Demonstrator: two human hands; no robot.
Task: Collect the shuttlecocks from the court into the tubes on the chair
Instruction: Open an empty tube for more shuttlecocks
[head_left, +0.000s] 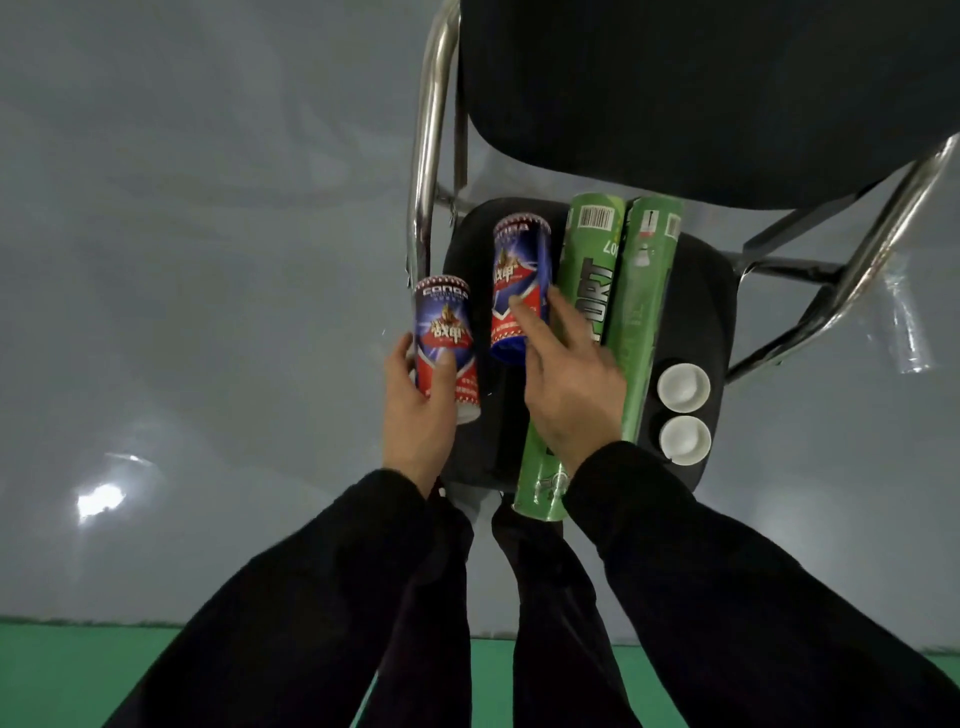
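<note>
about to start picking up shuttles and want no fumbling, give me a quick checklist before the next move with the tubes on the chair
1. Left hand has a firm hold on the blue tube: ok, fingers and thumb wrap round it, off the seat's left edge.
2. Right hand has gripped the second blue tube: not ok, straight fingers only touch it.
3. Green tubes stable on the chair seat: cannot tell, the nearer one overhangs the front edge.
4. White caps at hand: ok, two lie on the seat to the right of the green tubes.
5. Tubes open and with room: cannot tell, no opening faces the camera.
6. Shuttlecocks in sight: not ok, none in view.
</note>
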